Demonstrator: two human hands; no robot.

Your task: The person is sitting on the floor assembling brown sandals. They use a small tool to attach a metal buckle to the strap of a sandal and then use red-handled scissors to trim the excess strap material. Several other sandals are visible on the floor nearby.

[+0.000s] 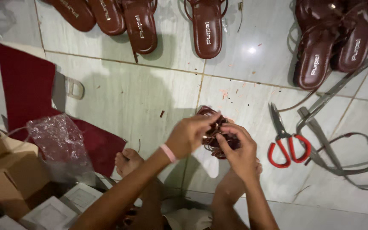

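Two hands meet low over the pale tiled floor (150,98), both closed on one brown strappy sandal (213,137) held up between them; the left hand (188,135), with a pink band at the wrist, pinches the upper straps from above, while the right hand (240,150) grips the lower side with fingers curled in, so the piece seems steadied from both ends for close work on its thin glossy straps. Just to the right, red-handled scissors (287,140) lie on the tile with blades pointing away, near enough to reach; beside them run loose grey straps (333,162), long, flat and limp. Along the far edge, finished brown sandals (207,27) lie soles up in a rough row, smooth and slightly shiny; a stacked pair (335,40) sits at the right. At the left, a dark red sheet (26,89) of matte material lies flat; crinkled clear plastic wrap (58,142) rests on it, next to a cardboard box (9,170). Small offcuts speckle the tiles.
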